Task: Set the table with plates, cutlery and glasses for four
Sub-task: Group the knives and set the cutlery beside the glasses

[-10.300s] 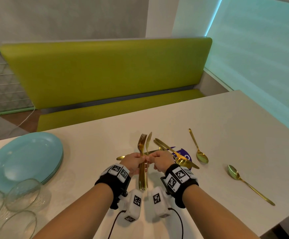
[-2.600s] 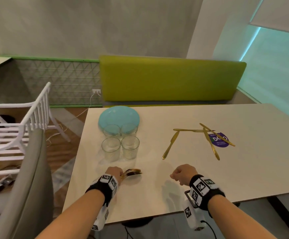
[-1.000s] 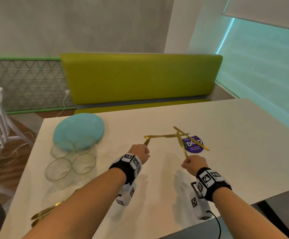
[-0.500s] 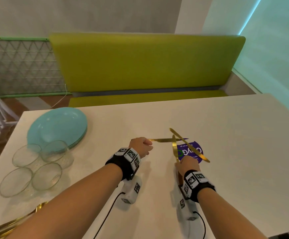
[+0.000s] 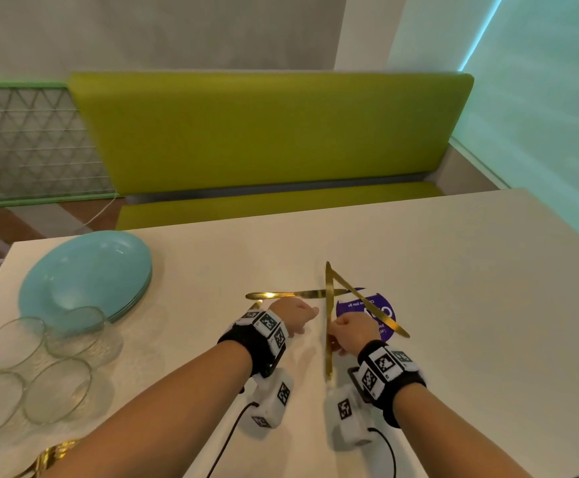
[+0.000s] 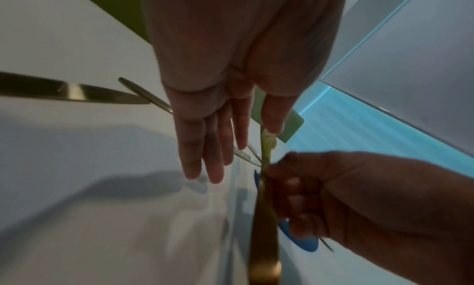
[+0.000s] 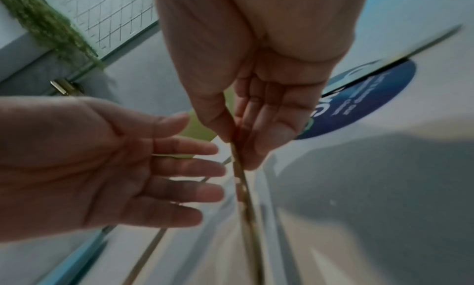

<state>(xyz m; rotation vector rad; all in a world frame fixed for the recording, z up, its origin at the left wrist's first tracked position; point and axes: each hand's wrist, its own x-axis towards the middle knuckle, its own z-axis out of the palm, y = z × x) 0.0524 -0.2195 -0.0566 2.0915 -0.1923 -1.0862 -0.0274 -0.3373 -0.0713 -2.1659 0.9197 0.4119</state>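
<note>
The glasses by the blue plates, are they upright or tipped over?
Upright: all four glasses stand with their open rims facing up on the table beside the plates.

Only partial, unreadable white lettering shows on the purple sticker (image 5: 367, 310).

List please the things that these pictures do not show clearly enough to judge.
- Gold cutlery by the glasses: cut off by the head view's bottom edge and the left forearm, so no count.
- A fourth knife: only its tip shows behind the left hand.
- Purple sticker text: too small in the head view, blurred in the right wrist view.
- Plate stack: rims too thin to count.
</note>
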